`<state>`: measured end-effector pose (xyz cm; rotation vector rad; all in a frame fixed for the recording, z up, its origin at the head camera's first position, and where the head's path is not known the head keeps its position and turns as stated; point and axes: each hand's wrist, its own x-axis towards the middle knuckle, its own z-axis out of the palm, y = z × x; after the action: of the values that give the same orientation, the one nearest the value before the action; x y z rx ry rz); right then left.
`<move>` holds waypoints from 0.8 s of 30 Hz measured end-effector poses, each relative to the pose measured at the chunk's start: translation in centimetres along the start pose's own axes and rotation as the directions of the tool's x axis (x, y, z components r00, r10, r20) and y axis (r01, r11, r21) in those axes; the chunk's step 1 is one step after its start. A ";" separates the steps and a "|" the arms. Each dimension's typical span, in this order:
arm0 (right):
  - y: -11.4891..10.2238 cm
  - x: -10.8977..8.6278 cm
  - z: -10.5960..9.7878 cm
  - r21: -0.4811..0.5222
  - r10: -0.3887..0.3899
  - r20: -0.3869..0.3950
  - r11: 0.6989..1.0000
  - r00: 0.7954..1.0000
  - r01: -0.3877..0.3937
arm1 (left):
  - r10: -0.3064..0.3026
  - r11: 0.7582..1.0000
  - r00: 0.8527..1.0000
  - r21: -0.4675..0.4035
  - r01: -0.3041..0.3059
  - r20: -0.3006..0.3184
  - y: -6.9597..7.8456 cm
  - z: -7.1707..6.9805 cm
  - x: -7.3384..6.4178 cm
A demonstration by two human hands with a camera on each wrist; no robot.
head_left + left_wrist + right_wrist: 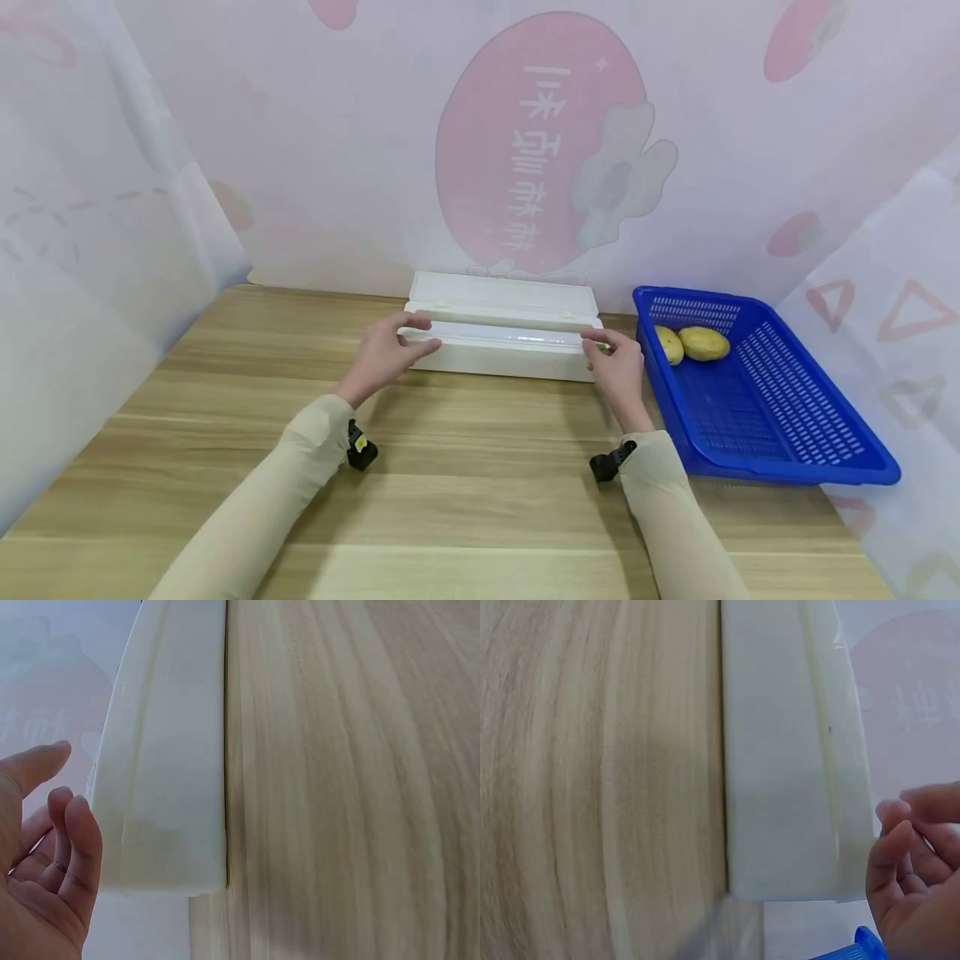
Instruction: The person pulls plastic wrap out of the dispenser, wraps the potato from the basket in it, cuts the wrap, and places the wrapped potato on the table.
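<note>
A long white cling film box (517, 362) lies on the table with its lid (502, 292) raised toward the wall. Shiny clear cling film (510, 335) shows in its opening. My left hand (382, 354) is at the box's left end, thumb and forefinger apart over the near edge. In the left wrist view, the fingers (81, 832) are loosely bent and hold nothing visible. At the right end, my right hand (618, 371) has thumb and forefinger together at the film's edge, seemingly pinching it. The film between these fingertips is hard to make out.
A blue plastic basket (750, 454) with perforated sides stands right of the box, close to my right hand. Potatoes (703, 342) lie in its far left corner. A printed cloth wall (337, 150) rises behind the wooden table (450, 483).
</note>
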<state>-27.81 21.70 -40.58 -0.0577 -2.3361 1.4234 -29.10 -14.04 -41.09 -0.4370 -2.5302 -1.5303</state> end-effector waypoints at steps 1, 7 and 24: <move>0.1 0.1 0.0 -0.002 0.006 -0.013 1.000 1.000 -0.006 | -0.009 1.000 1.000 -0.016 0.009 0.000 0.0 0.1 0.1; 0.7 0.5 0.1 0.043 0.070 -0.025 0.997 0.997 -0.069 | -0.026 0.998 1.000 -0.061 0.025 -0.016 -0.1 0.4 0.4; 0.9 1.3 -0.5 0.051 0.124 0.051 0.991 0.991 -0.127 | -0.068 0.996 0.998 -0.066 0.067 -0.015 -0.1 0.7 1.3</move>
<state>-28.98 22.86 -40.71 -0.1598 -2.3677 1.5632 -30.32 -13.26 -41.10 -0.3477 -2.5118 -1.6379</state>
